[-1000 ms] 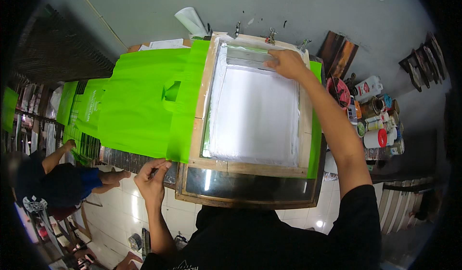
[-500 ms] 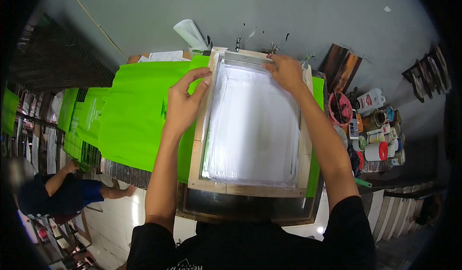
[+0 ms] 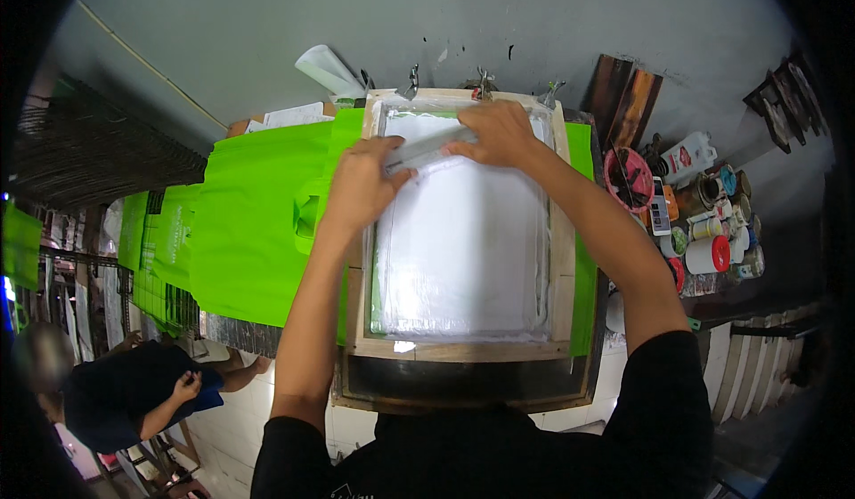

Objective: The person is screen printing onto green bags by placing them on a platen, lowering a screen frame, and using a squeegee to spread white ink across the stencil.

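Observation:
A wooden-framed printing screen [image 3: 472, 350] lies over bright green fabric, its mesh [image 3: 463, 259] coated whitish. Across the upper part of the mesh a grey squeegee [image 3: 431, 149] sits tilted, its left end lower than its right. My left hand [image 3: 363, 183] closes on the squeegee's left end, beside the frame's left bar. Toward its right end my right hand [image 3: 499, 134] grips it, with thumb on the near side. Behind the frame stand metal clamps [image 3: 482, 84]. Part of the squeegee is hidden under my fingers.
Green fabric bags [image 3: 258, 223] spread to the left. At right are a pink bowl [image 3: 629, 180], a phone [image 3: 659, 210], a white jug [image 3: 690, 156] and several jars [image 3: 708, 254]. A co-worker [image 3: 134, 392] is at lower left, and a grey wall [image 3: 570, 18] rises behind.
My left hand has come off the frame's left bar onto the squeegee. The squeegee has shifted toward me and turned, my right hand with it. The co-worker has moved an arm.

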A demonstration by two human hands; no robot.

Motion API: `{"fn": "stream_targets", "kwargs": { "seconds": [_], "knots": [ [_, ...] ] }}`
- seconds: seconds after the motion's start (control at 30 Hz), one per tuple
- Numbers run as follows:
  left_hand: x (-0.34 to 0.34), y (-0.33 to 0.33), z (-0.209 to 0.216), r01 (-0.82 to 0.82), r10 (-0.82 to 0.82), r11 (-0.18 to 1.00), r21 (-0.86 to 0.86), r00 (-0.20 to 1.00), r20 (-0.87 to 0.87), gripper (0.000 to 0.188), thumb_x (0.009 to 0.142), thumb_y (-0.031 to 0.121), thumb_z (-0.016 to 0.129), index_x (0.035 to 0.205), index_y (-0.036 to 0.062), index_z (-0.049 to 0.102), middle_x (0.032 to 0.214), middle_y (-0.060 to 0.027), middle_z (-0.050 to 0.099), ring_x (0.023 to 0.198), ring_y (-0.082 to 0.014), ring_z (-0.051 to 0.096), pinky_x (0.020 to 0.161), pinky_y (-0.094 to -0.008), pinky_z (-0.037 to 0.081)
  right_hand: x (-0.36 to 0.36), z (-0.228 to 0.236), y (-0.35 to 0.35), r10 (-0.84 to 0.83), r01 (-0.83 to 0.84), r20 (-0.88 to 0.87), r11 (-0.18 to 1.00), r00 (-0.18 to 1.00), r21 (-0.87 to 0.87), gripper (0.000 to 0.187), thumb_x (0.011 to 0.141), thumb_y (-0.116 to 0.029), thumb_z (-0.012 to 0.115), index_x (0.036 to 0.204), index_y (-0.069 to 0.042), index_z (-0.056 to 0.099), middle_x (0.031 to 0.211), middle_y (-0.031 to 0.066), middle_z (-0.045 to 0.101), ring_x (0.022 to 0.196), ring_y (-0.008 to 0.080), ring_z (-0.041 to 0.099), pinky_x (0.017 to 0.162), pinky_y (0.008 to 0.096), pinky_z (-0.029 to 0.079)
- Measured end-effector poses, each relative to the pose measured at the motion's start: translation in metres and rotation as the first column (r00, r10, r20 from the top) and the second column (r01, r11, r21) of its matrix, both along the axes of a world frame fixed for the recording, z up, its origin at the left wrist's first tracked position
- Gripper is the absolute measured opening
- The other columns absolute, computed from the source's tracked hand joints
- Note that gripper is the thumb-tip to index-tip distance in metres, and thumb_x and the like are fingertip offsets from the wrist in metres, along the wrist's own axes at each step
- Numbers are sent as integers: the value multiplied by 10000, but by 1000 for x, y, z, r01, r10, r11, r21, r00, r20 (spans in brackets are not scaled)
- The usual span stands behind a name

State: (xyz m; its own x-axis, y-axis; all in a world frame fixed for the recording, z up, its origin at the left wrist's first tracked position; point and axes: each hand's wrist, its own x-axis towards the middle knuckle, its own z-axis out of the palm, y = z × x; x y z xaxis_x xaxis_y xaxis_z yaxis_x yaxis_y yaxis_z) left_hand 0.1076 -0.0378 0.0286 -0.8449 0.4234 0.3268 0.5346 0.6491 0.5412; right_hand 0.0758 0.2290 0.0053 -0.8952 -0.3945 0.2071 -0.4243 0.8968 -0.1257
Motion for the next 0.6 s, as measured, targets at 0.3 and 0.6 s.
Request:
{"fn": "stream_targets", "kwargs": {
  "seconds": [0.3, 0.6],
  "knots": [
    [-18, 24, -7, 158, -168, 977, -146, 984, -58, 182, 863, 67, 682, 1031, 10, 724, 1000, -222, 709, 938, -403, 675, 853, -461, 531, 59, -5, 45, -88, 67, -159, 989, 983, -131, 216, 868, -260, 721, 943, -68, 661, 888, 145, 695, 872, 356, 667, 807, 482, 512],
    [-111, 37, -11, 99, -98, 987, -124, 995, 18, 255, 863, 177, 718, 1073, 37, 755, 971, -229, 723, 912, -414, 690, 853, -474, 540, -3, 19, 12, -379, 380, 37, 925, 925, -11, 550, 853, -568, 694, 1066, -63, 735, 943, 161, 745, 888, 351, 718, 794, 476, 537]
  ]
}}
